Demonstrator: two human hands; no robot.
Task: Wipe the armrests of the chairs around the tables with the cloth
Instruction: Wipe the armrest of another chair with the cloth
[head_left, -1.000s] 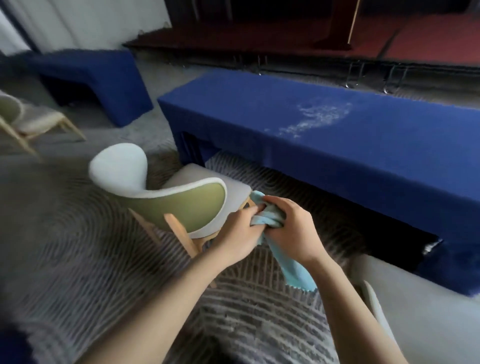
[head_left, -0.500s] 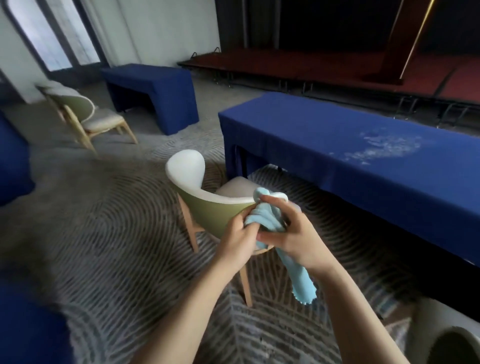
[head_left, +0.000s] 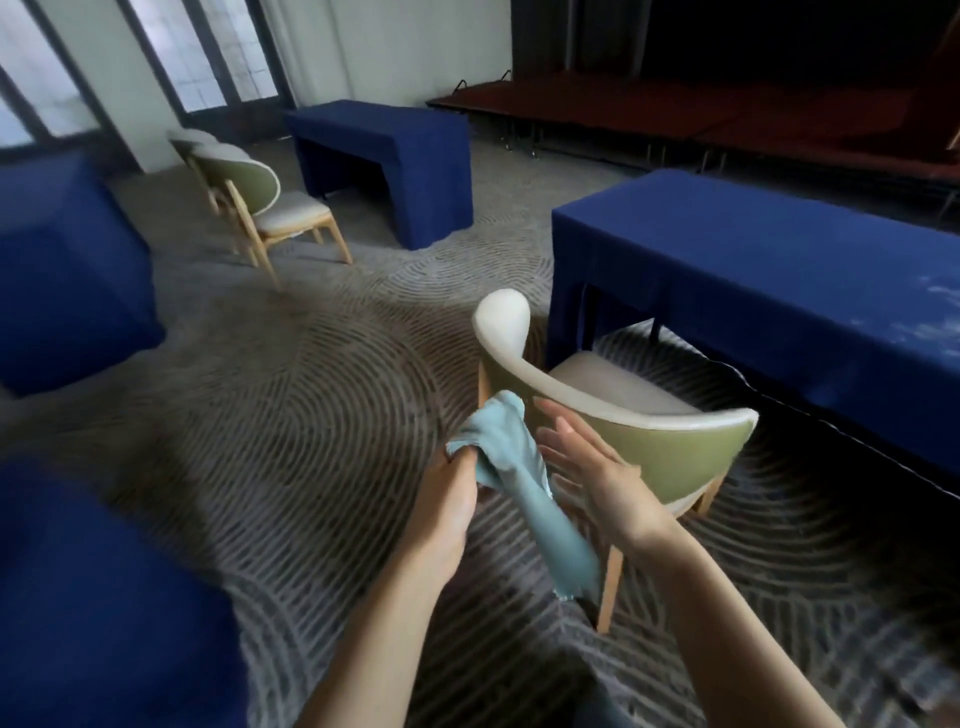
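By a blue-draped table (head_left: 769, 270), a chair (head_left: 654, 452), with the cloth (head_left: 511, 457) bunched in the left hand (head_left: 447, 499).
Patterned carpet (head_left: 270, 395) lies under the grip. The table stands beyond it to the right, and the chair's curved green back is just past it. The light blue cloth is clenched near its top by the left hand's curled fingers, its tail hanging below the fist. Just right of the grip, the right hand (head_left: 587, 467) is spread flat, fingers straight, holding nothing.
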